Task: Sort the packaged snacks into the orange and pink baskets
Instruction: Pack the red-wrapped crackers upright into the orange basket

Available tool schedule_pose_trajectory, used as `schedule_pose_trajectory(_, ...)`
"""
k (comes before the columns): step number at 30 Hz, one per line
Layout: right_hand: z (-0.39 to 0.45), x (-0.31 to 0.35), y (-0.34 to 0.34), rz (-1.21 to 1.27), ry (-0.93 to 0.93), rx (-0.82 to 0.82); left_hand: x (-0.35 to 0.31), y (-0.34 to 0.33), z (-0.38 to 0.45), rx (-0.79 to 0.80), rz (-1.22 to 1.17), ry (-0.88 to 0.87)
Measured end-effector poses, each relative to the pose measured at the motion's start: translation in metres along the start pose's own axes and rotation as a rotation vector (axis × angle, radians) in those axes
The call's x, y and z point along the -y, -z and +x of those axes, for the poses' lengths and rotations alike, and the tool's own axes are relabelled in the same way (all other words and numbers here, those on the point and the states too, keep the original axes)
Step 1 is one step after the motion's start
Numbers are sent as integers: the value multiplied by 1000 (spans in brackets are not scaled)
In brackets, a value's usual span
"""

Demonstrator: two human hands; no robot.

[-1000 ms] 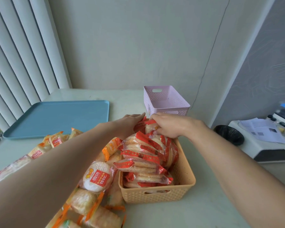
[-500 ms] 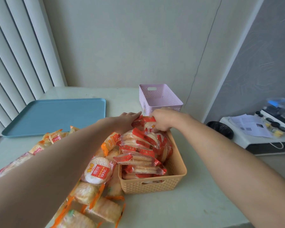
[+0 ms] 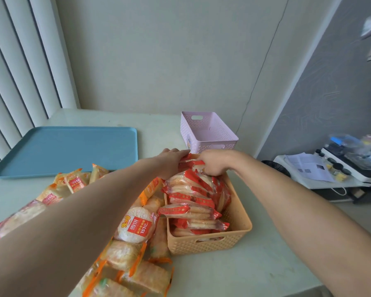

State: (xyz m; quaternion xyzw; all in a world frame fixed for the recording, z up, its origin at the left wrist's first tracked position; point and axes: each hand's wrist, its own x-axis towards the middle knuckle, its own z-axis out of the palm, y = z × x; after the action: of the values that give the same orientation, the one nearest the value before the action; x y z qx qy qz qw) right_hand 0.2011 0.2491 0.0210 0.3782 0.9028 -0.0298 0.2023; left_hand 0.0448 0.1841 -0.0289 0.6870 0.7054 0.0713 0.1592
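Hands (image 3: 212, 163) still gripping red packets (image 3: 191, 163), labels unreadable

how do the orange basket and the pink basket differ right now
The orange basket is packed with red-wrapped snacks; the pink basket shows nothing inside. The orange one sits nearer, the pink one behind it by the wall. Both hands, left hand and right hand, work at the orange basket's far end; none touches the pink. Both are perforated plastic with handle slots.

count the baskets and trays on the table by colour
orange basket: 1
pink basket: 1
blue tray: 1
total: 3
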Motion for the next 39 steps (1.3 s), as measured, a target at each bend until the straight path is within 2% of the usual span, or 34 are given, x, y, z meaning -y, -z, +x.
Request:
schedule_pose_trajectory(6, 6, -6, 4, -165, -151, -300, -3, -2, 3, -77, 33, -47)
schedule_pose_trajectory(11, 17, 0, -21, -283, -31, -437, 1, -6, 4, -135, -22, -5)
schedule_pose_trajectory(13, 15, -8, -21, -178, -4, -420, 1, -7, 4, -153, -28, 6)
schedule_pose_trajectory(16, 7, -22, -8, 24, 1, -288, 1, -8, 3, -150, -36, 11)
schedule_pose_trajectory(20, 10, -23, -13, 72, 27, -379, -1, -7, 2, -133, -73, 47)
schedule_pose_trajectory(23, 11, -23, -24, 60, 30, -409, 0, 7, -9, -125, -383, 91)
schedule_pose_trajectory(25, -4, -28, -11, 227, 29, -465, 5, 26, -21, -217, -579, 96)
schedule_pose_trajectory(27, -34, -25, 7, 502, 136, -480, 14, 44, -40, -303, -701, 77)
schedule_pose_trajectory(29, -69, -11, 13, 723, 342, -270, 23, 58, -67, -235, -799, 36)
schedule_pose_trajectory(30, -86, -2, 9, 704, 431, -148, 25, 62, -82, -142, -811, 8)
schedule_pose_trajectory(32, -105, 15, -12, 486, 506, -62, 31, 64, -110, 120, -775, -50)
schedule_pose_trajectory(34, -104, 26, -38, 337, 508, -188, 27, 55, -130, 317, -644, -62)
schedule_pose_trajectory(35, -100, 28, -48, 364, 513, -281, 21, 47, -136, 351, -533, -57)
schedule_pose_trajectory(37, -89, 27, -56, 499, 501, -387, 5, 27, -135, 266, -319, -5)
schedule_pose_trajectory(39, -82, 23, -55, 589, 472, -415, -11, 15, -126, 111, -306, 48)
